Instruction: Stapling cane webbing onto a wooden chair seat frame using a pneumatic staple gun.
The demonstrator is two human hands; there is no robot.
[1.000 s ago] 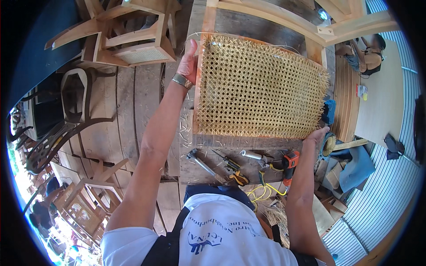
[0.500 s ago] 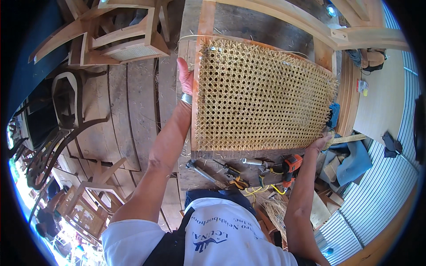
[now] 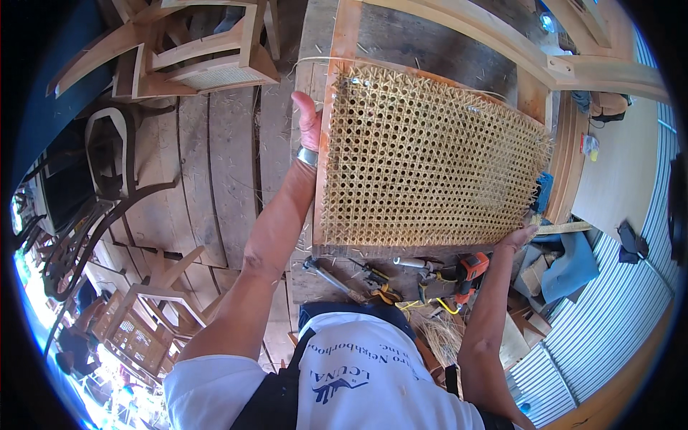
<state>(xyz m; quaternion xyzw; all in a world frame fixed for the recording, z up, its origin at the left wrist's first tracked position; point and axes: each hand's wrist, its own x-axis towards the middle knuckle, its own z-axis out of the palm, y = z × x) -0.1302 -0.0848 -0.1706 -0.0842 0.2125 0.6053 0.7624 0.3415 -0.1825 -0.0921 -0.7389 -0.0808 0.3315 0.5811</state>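
A sheet of woven cane webbing (image 3: pixel 430 161) covers a reddish wooden frame (image 3: pixel 324 154) on the workbench in front of me. Frayed strand ends stick out along its edges. My left hand (image 3: pixel 308 122) holds the frame's left side, thumb stretched along the outside and the other fingers hidden under the wood. At the near right corner, my right hand (image 3: pixel 517 236) grips the edge of the frame and cane, its fingers partly hidden by loose strands.
Near the front bench edge lie a hammer (image 3: pixel 333 278), yellow-handled pliers (image 3: pixel 385 292) and an orange power drill (image 3: pixel 469 274). Wooden chair frames (image 3: pixel 208 61) stand at the left. Pale curved timber (image 3: pixel 494 32) spans the far side. A blue cloth (image 3: pixel 570 269) hangs at the right.
The view has tilted slightly, and the cane-covered frame appears turned a little clockwise, its far right corner lower. Both hands keep their places on it.
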